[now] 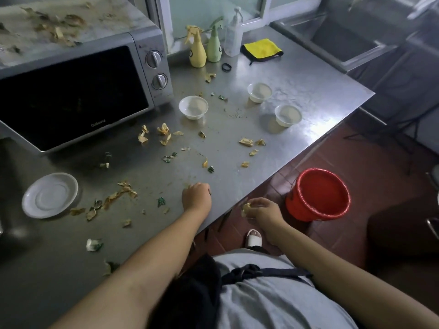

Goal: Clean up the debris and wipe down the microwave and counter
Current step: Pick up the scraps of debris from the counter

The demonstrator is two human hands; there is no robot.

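Head view shows the task is near its start: scraps lie all over the worktop and on the microwave. Left hand curls its fingers on the worktop; whether it grips anything I cannot tell. Right hand pinches scraps near the bucket. The cloth lies untouched, so wiping remains.

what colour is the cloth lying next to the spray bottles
The cloth is bright yellow with a black edge, seen in the head view.

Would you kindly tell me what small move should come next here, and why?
Probably carry the right hand over the red bucket and drop the scrap in its grip: the bucket stands just beside it, and the left hand is curled on the counter among more debris.
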